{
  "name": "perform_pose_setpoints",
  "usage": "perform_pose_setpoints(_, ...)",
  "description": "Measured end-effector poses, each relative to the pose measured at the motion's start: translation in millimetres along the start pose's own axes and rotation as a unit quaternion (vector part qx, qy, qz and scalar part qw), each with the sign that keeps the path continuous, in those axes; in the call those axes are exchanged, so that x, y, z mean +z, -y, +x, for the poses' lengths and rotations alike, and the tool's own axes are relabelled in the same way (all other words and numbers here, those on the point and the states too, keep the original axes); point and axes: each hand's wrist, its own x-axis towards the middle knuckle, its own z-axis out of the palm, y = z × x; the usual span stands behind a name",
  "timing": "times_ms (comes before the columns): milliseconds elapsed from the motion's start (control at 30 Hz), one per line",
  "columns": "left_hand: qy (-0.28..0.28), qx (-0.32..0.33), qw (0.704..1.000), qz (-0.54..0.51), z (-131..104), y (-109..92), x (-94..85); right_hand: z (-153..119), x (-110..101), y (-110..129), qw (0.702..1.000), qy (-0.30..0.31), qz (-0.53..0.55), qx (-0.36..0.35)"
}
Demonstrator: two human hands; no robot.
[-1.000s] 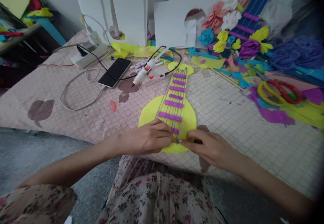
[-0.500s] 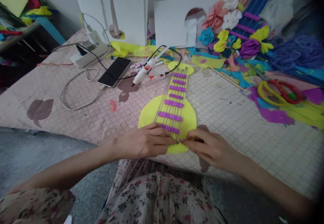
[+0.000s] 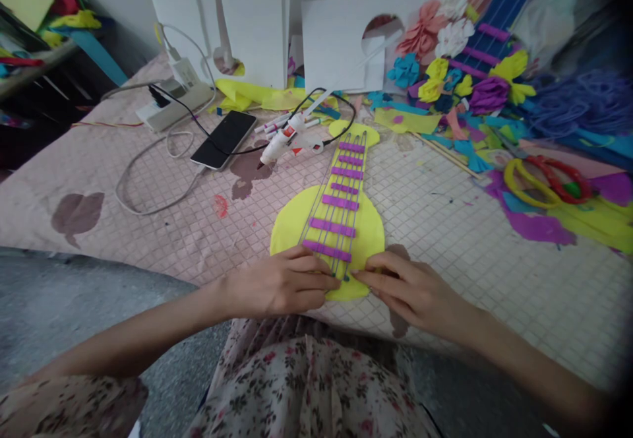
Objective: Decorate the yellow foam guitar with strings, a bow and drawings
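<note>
Low on the yellow guitar [image 3: 341,215], the loosely curled left hand [image 3: 287,284] had bared one purple strip [image 3: 326,250] further; the half-curled right hand [image 3: 420,289] stayed at the guitar's right edge, grips unclear.

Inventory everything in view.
Paper guitar: 1, yellow, front
Bars: 7, purple, across it
Strings: several, grey, along it
Glue gun: 1, white, centre
Pens: several, pale, centre
Phone: 1, black, left
Power strip: 1, white, left
Cables: several, grey, black, left
Boards: several, white, back
Other guitars: at least 2, yellow, blue, back
Flowers: many, mixed, back right
Yarn: 1 pile, violet, right
Scissor handles: 2, red and yellow, right
Sticks: about 2, tan, right
Scraps: many, mixed, back and right
Tablecloth: 1, pale, beneath
Shelf: 1, brownish, left
Floral garment: 1, pale, bottom
Left hand: 1, on guitar
Right hand: 1, at guitar's edge
</note>
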Motion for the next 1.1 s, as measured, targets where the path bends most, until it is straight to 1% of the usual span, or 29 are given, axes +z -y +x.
perform_pose_setpoints(100, 0.007, -0.005, 1.000, -0.003, -0.3, -1.7, 0.9, 2.2, -0.1, 4.8, 0.998, -0.022, 0.049, 0.021)
perform_pose_setpoints(233, -0.002, -0.004, 1.000, -0.003, -0.2, -2.9, 1.2, 6.6, 0.0, 9.2, 0.994, -0.018, 0.101, 0.048)
perform_pose_setpoints(500, -0.005, -0.006, 1.000, -0.002, -2.0, -3.1, 2.8, 14.1, -0.4, 11.9, 0.994, 0.000, 0.096, 0.061)
perform_pose_setpoints(733, -0.002, -0.009, 1.000, 0.000, -1.4, -3.8, 2.2, 17.2, 0.8, 13.5, 0.991, 0.031, 0.099, 0.084)
perform_pose_setpoints(1100, -0.010, -0.012, 1.000, -0.004, -3.4, -3.5, 3.8, 21.4, 1.6, 15.5, 0.991, 0.040, 0.078, 0.098)
